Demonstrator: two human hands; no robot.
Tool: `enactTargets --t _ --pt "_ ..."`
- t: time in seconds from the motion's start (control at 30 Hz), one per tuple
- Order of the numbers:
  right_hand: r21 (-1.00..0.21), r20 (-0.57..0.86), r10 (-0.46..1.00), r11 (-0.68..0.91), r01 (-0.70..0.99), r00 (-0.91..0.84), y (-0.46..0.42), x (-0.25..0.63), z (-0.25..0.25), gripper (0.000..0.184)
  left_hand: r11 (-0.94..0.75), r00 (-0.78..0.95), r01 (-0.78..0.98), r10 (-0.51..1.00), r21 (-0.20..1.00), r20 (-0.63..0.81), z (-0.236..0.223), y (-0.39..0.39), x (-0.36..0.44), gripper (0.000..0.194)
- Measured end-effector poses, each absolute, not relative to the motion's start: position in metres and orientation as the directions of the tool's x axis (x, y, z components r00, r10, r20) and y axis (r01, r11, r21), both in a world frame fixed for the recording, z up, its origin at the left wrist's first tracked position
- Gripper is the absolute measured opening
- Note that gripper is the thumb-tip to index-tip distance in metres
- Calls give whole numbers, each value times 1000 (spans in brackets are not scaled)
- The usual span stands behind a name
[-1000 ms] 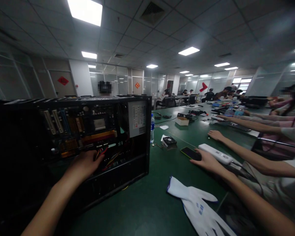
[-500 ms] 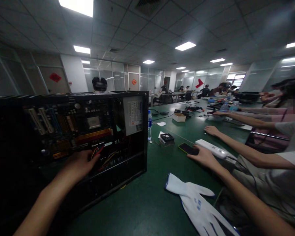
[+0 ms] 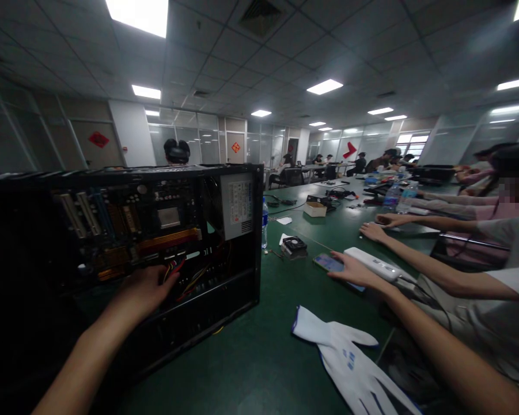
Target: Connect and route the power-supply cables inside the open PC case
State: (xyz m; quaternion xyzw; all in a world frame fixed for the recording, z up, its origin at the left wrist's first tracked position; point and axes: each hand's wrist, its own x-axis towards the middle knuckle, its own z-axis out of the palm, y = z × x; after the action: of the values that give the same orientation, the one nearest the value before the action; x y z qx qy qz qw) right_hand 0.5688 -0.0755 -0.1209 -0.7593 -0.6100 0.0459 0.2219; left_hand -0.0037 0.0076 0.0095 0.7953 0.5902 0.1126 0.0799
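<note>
My left hand (image 3: 144,286) reaches into an open black computer case (image 3: 224,288) on the left. Its fingers are closed around a bundle of coloured cables (image 3: 173,266) below the motherboard (image 3: 116,213); some fingertips are hidden. The silver power supply (image 3: 237,206) sits at the case's upper right. My right hand (image 3: 352,271) is stretched out over a phone (image 3: 327,262) lying flat on the table, fingers apart and touching it. The phone's screen is lit. Beside that hand lies a white power strip (image 3: 371,263).
A white glove (image 3: 345,351) lies in front on the green table (image 3: 242,357). A CPU cooler (image 3: 294,246), a small box (image 3: 315,208) and a water bottle (image 3: 265,222) stand farther back. At the right, a co-worker's hand (image 3: 374,231) rests on the table.
The phone's screen has gone from dark to lit, and my right fingers have shifted slightly left over it. My left hand keeps its hold on the cables.
</note>
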Motion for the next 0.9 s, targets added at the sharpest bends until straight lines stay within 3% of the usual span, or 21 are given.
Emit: enactTargets --t 0.33,0.57,0.7,0.9 --pt "-461 199 941 -156 873 273 -76 573 -119 79 -296 277 915 955 274 106 5 12 -5 50" --pt "-792 136 874 -187 581 466 -91 602 -120 46 -296 280 907 955 300 95 5 14 -5 50" --pt "-770 163 851 -205 604 498 -96 607 -121 37 -290 271 912 957 291 103 4 17 -4 50" --pt "-720 203 822 -242 650 532 -91 607 -125 38 -294 276 911 956 288 102 3 18 -6 52"
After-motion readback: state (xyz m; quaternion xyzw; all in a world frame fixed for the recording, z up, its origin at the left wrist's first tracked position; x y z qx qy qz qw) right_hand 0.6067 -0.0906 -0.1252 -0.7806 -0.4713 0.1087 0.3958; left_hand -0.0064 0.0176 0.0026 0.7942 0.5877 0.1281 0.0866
